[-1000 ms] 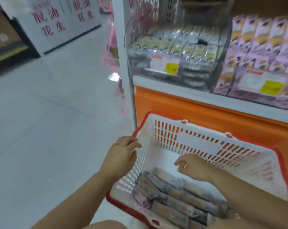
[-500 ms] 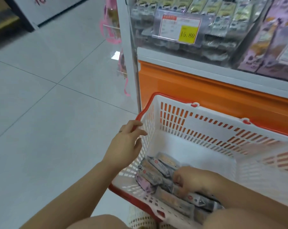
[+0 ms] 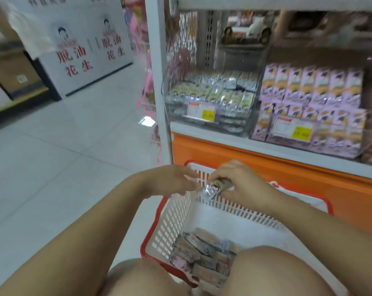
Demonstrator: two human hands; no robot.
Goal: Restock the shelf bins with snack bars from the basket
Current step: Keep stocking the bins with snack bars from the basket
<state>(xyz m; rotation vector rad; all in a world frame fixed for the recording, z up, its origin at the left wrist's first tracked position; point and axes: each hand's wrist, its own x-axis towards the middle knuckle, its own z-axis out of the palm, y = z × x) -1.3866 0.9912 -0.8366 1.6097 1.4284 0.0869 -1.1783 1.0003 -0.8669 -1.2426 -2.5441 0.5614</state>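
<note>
**Right hand holds foil bar over basket, left hand just beside it**

The right hand (image 3: 242, 182) grasps a small silver foil-wrapped snack bar (image 3: 215, 188) above the far end of the white lattice plastic basket with a red rim (image 3: 151, 228). Its fingers are curled over the bar's middle, and the crimped foil end sticks out to the left. Motion blur hides whether the grip holds one bar or more.

The left hand (image 3: 174, 180) is just beside that foil end, fingers loosely stretched and gripping nothing. Whether it touches the wrapper is unclear.

More brown-and-silver wrapped bars (image 3: 202, 255) lie piled at the near end of the basket floor, by the person's knees. The likely target is the clear acrylic shelf bin (image 3: 213, 97) of similar silver-and-yellow packs, above the orange base panel (image 3: 266, 167) and behind a white-and-yellow price tag (image 3: 201, 108).

Handling, as a judgement:
- **Weight and feel:** the bar looks light and probably firm inside, but the wrapper is thin, slick and crinkly.
- **What to avoid:** a pinch on the crimped end alone could slip or tear, and a hard squeeze may crumble the bar.
- **Best hold:** across the middle, thumb on one flat face and fingers on the other.
</note>
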